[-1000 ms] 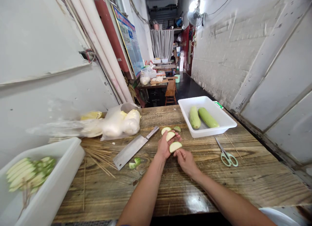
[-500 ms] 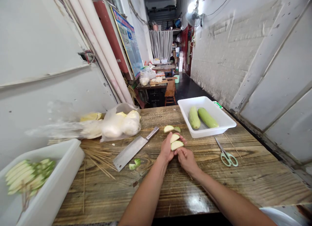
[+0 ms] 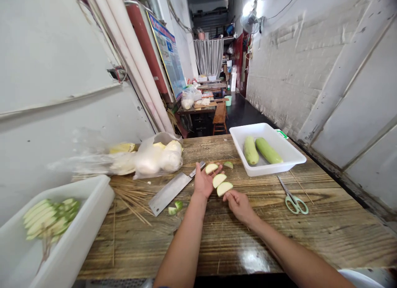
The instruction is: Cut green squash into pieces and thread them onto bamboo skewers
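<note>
My left hand (image 3: 202, 183) reaches forward over the wooden table (image 3: 279, 234), and its fingers close round a pale green gourd slice (image 3: 211, 168). My right hand (image 3: 238, 205) is pinched shut just behind two more slices (image 3: 221, 184). They seem to sit on a thin skewer that I can hardly see. Another slice (image 3: 228, 164) lies on the table just past my left fingertips. A cleaver (image 3: 172, 188) lies flat to the left of my left hand.
A white tray (image 3: 291, 153) at the right holds two whole green gourds (image 3: 262, 150). Green-handled scissors (image 3: 293, 200) lie near it. Loose bamboo skewers (image 3: 133, 197), cut ends (image 3: 174, 207), a plastic bag of peeled pieces (image 3: 155, 157) and a white tub (image 3: 80, 238) of skewered slices stand at the left.
My left hand let go of the slices by my right hand and moved forward to the far slice. My right hand stayed put with its two slices. The view shifted slightly.
</note>
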`<state>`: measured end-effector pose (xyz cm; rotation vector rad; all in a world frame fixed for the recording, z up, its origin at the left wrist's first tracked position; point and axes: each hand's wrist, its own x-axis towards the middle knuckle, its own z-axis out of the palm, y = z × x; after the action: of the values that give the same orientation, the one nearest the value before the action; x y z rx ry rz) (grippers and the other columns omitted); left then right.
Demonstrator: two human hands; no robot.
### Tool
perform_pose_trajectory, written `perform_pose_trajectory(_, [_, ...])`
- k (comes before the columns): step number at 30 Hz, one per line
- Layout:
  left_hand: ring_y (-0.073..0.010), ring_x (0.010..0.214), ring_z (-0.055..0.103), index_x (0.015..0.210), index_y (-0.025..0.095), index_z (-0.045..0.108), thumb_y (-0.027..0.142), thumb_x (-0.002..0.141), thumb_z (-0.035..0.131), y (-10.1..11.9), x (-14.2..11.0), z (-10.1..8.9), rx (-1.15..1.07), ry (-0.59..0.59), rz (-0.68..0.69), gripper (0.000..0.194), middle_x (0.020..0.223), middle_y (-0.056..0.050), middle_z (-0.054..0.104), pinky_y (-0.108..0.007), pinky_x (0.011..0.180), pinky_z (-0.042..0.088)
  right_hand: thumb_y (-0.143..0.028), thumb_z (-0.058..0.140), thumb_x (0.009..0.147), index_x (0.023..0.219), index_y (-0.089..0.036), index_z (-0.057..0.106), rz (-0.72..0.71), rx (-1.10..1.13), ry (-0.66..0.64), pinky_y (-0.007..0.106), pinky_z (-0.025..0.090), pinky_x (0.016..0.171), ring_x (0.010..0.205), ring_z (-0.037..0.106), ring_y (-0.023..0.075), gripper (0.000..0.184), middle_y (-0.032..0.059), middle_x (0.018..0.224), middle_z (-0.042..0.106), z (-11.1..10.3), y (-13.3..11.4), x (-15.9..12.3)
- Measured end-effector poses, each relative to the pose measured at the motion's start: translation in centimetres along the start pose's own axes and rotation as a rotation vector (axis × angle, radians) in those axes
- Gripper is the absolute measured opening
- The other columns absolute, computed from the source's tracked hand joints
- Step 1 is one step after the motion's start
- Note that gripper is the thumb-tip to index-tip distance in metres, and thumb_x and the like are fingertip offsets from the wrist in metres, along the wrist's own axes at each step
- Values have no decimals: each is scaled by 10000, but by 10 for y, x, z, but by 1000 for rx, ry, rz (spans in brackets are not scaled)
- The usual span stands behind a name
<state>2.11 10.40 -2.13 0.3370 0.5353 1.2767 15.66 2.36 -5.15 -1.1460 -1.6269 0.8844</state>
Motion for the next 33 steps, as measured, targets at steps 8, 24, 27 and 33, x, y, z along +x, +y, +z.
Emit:
perform_pose_trajectory(8, [-167,696,630,787,122,618,493,870,384,-3,3,-2,35,51,46,447,700,-70,635,-380,821,489,-337,384,852,627,-186,564,-1,6,-47,212,295,452,439,376,109,325,-53,453,403,2,-4,-3])
perform_pose_trajectory(24, [-190,870,597,889,169,622,327,743,630,-32,22,-16,534,156,293,216,902,-78,641,-351,860,427,-344,374,892,749,-174,576,-55,-116,361,223,325,476,474,435,122,300,-30,503,458,-21,-10,5])
perform_pose_trajectory(27, [-225,1005,542,823,188,642,109,595,720,-44,37,-14,713,180,378,254,890,-61,634,-359,960,334,-353,382,899,797,-172,577,-56,-110,536,230,348,497,471,438,125,286,-35,500,453,-38,-11,6])
perform_pose_trajectory(33, [-293,1248,345,815,191,605,61,459,767,-61,65,2,993,203,564,411,1008,-93,609,-403,1037,189,-380,366,910,819,-173,576,-34,-44,701,241,362,499,442,431,127,309,-52,463,415,-56,-12,9])
